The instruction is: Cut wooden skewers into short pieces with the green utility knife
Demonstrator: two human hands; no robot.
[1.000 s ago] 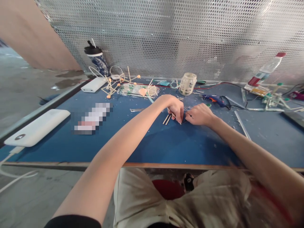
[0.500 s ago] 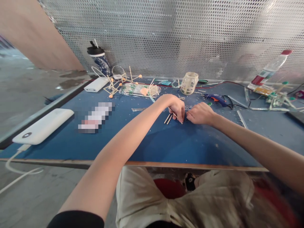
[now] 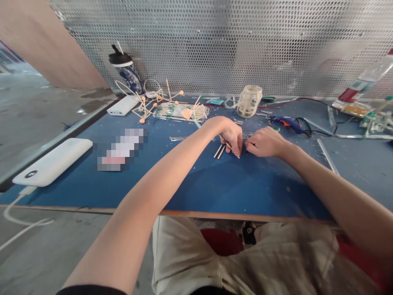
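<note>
My left hand (image 3: pixel 232 135) is closed on a thin wooden stick (image 3: pixel 229 146), whose lower end points down to the blue table. Two more short wooden sticks (image 3: pixel 221 152) lie side by side just left of its fingers. Close beside it on the right, my right hand (image 3: pixel 264 141) is curled with its knuckles up. Whatever its fingers grip is mostly hidden; only a small dark bit shows near the fingertips. The two hands nearly meet above the tabletop (image 3: pixel 196 180).
Behind the hands stand a glass jar (image 3: pixel 249 101), a bag of sticks (image 3: pixel 173 110) and a stick model with orange balls (image 3: pixel 147 105). A blue glue gun (image 3: pixel 288 124) lies right, near a tilted bottle (image 3: pixel 365 82). A white power bank (image 3: pixel 53 162) is at left.
The view has shifted slightly, so things at the right sit further right. My left hand still pinches the stick; the right hand's fingers have moved a little apart from it.
</note>
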